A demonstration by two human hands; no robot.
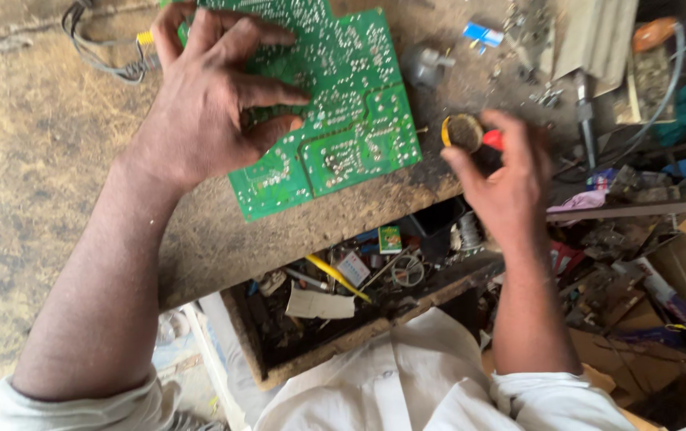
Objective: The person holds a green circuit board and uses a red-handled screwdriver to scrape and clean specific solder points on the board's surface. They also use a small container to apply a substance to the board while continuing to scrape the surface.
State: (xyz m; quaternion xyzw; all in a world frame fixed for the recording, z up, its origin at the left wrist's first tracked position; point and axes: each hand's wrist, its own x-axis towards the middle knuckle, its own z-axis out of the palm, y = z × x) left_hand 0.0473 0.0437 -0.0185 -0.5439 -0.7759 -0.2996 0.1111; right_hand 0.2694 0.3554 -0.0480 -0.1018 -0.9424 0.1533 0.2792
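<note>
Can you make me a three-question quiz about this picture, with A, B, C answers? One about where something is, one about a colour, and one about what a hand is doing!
1. Where does the circuit board lie?
A. on the worn wooden bench top
B. inside the open drawer
C. on the person's lap

2. What colour is the board?
A. blue
B. green
C. red

3. What is the left hand doing?
A. hanging free in the air
B. pressing down on the board
C. reaching into the drawer

Answers:
1 A: the board rests flat on the bench, above the drawer.
2 B: its solder side is plainly green.
3 B: its fingers are spread on the board, while the right hand holds a small round tin.
</note>
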